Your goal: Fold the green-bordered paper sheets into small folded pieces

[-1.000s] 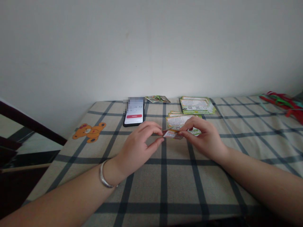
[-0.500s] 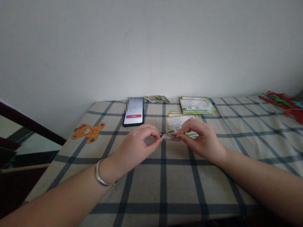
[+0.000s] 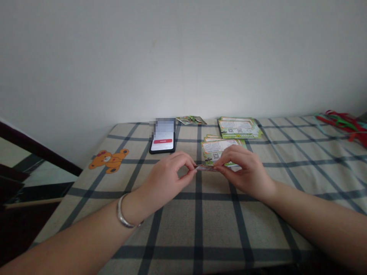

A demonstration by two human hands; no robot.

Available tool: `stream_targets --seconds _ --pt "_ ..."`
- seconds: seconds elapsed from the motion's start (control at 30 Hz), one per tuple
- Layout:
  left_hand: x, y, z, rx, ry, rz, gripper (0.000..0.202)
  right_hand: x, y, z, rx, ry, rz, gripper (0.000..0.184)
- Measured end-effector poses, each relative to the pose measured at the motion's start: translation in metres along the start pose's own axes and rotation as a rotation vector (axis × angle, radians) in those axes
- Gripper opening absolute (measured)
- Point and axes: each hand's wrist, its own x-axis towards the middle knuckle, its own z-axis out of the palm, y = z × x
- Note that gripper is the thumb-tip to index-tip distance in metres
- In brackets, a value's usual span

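Note:
Between my two hands is a small thin printed piece (image 3: 205,168), seen nearly edge-on; I cannot tell whether it is a card or a packet. My left hand (image 3: 174,177) pinches its left end between thumb and fingers. The right end is in a pinch of my right hand (image 3: 242,168). Just behind my right hand lies a fanned pile of green and white printed cards (image 3: 213,147), partly covered by the fingers. Another stack of such cards (image 3: 237,126) lies farther back, by the wall.
A phone (image 3: 162,139) with a lit screen lies beyond my left hand. Shiny printed packets (image 3: 191,120) rest against the wall. A flat teddy bear figure (image 3: 109,160) is on the checked tablecloth (image 3: 177,236) at left. Red and green strands (image 3: 344,124) lie at far right.
The printed piece has tilted to a flatter, more edge-on angle. Both hands keep their pinch on it. The whole view has shifted slightly.

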Motion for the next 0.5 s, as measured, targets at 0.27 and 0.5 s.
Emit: stream_targets --seconds 0.27,0.5 --pt "-0.0054 0.0039 0.0012 0.105 0.006 0.121 0.012 -0.0021 -0.0012 0.0016 -0.159 -0.087 -0.122 0.006" --pt "-0.0069 0.0017 0.0025 0.133 0.077 0.176 0.003 -0.0012 -0.0021 0.003 -0.15 -0.076 -0.183 0.006"
